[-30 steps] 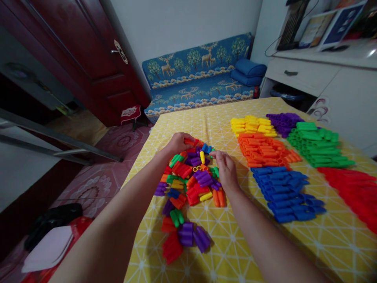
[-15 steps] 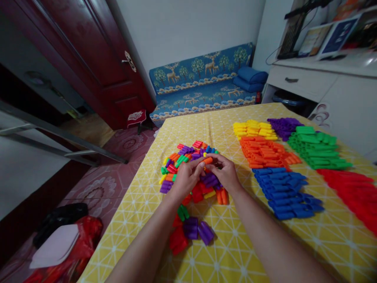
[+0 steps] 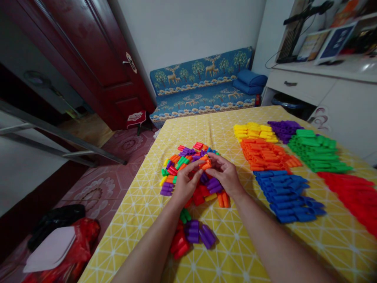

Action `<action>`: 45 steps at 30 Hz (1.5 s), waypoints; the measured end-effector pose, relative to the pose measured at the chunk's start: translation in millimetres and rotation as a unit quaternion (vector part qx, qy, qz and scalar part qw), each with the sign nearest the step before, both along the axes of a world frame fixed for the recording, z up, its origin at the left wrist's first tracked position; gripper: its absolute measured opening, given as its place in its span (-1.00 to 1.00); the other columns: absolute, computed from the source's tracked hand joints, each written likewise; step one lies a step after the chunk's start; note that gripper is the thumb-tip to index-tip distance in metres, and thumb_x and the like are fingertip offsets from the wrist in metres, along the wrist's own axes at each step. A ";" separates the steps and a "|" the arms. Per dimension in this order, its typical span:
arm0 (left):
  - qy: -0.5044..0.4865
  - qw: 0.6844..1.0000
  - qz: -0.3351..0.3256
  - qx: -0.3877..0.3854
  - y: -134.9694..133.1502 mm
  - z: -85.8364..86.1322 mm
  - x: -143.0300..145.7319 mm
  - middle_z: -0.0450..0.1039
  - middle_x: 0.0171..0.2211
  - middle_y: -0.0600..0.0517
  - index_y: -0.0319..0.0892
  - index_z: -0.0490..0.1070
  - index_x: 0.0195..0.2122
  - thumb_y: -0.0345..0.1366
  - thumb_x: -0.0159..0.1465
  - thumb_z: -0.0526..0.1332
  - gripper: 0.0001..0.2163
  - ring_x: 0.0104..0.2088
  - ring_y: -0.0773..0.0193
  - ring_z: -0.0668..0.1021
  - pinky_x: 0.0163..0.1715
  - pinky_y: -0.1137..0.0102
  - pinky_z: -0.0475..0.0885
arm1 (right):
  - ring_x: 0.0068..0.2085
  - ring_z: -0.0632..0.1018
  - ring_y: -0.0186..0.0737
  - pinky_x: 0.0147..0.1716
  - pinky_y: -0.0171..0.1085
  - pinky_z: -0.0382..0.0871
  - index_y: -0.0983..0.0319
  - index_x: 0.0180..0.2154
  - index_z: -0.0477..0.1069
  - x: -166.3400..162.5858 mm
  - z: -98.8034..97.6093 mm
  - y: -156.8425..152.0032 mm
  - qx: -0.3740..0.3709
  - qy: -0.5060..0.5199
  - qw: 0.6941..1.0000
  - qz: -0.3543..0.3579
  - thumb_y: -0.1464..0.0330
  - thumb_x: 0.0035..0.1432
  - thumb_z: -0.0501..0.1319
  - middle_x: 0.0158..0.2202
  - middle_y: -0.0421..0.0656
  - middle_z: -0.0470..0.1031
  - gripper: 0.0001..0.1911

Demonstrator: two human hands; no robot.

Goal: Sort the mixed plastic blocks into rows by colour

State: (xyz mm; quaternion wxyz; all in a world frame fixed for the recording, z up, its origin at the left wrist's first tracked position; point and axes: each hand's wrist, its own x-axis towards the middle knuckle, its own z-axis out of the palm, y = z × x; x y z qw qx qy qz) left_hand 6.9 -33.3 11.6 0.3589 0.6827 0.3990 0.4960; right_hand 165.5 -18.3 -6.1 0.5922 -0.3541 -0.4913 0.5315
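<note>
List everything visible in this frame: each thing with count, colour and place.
Mixed pieces: many, all colours, loose pile mid-table, under the hands.
Orange piece: one, pinched between both hands.
Yellow group: many, far side of table.
Purple group: many, right of yellow.
Orange group: many, nearer than yellow.
Green group: many, right of orange.
Blue group: many, nearer than orange.
Red group: many, right edge.
Tablecloth: one, yellow with white lines.
Sofa: one, blue, deer print, by far wall.
Door: one, dark red, left.
Cabinet: one, white, right.
Red bag: one, on floor, lower left.
Left hand: on the orange piece.
Right hand: on the orange piece.
</note>
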 end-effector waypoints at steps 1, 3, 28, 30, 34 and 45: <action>-0.002 1.000 0.006 -0.001 -0.6 -0.9 0.4 0.52 0.00 -0.06 -0.10 0.50 0.00 -0.23 0.32 0.21 -0.74 -0.01 0.15 0.54 0.03 0.28 0.43 | -0.10 0.57 -0.16 -0.05 -0.19 0.43 0.20 0.04 0.44 0.1 -0.2 0.1 0.002 -0.012 1.000 0.001 0.29 -0.07 0.42 -0.09 -0.13 0.57 -0.41; 0.005 1.000 0.009 0.006 -1.6 -1.2 1.2 0.51 0.02 -0.07 -0.11 0.48 0.02 -0.24 0.32 0.20 -0.73 0.00 0.16 0.54 0.03 0.29 0.44 | -0.06 0.55 -0.13 -0.01 -0.16 0.41 0.21 0.02 0.45 0.7 -0.8 0.3 0.010 -0.039 0.999 -0.002 0.25 -0.04 0.40 -0.06 -0.11 0.55 -0.46; 0.150 0.985 -0.008 0.079 -5.0 6.7 -4.2 0.57 -0.10 -0.08 -0.15 0.55 -0.08 -0.21 0.38 0.10 -0.74 -0.09 0.17 0.57 -0.06 0.28 0.46 | -0.11 0.55 -0.16 -0.26 -0.25 0.41 0.20 -0.02 0.47 29.9 36.1 -2.1 0.097 -0.161 0.963 -0.194 0.17 0.04 0.34 -0.06 -0.08 0.55 -0.54; 0.147 0.986 -0.007 0.080 -5.1 6.6 -4.5 0.57 -0.11 -0.08 -0.15 0.55 -0.09 -0.21 0.38 0.10 -0.74 -0.08 0.17 0.58 -0.05 0.27 0.46 | -0.10 0.55 -0.13 -0.22 -0.20 0.43 0.20 -0.03 0.48 66.3 45.4 6.3 0.113 -0.220 0.941 -0.229 0.15 0.02 0.34 -0.06 -0.08 0.55 -0.52; 0.141 0.987 -0.013 0.079 -5.3 6.8 -4.2 0.58 -0.11 -0.07 -0.15 0.55 -0.09 -0.21 0.39 0.09 -0.73 -0.08 0.17 0.58 -0.03 0.26 0.46 | -0.09 0.56 -0.03 -0.11 -0.07 0.42 0.21 -0.10 0.52 152.9 48.1 30.4 0.092 -0.414 0.855 -0.298 0.20 -0.06 0.38 -0.08 -0.04 0.57 -0.55; 0.136 0.987 -0.011 0.084 -3.9 6.8 -3.9 0.58 -0.14 -0.08 -0.16 0.56 -0.13 -0.20 0.38 0.08 -0.73 -0.11 0.16 0.59 -0.06 0.26 0.47 | -0.13 0.56 0.04 -0.08 0.01 0.40 0.27 -0.18 0.56 208.2 23.7 58.8 0.061 -0.551 0.785 -0.276 0.18 -0.05 0.36 -0.15 0.05 0.58 -0.60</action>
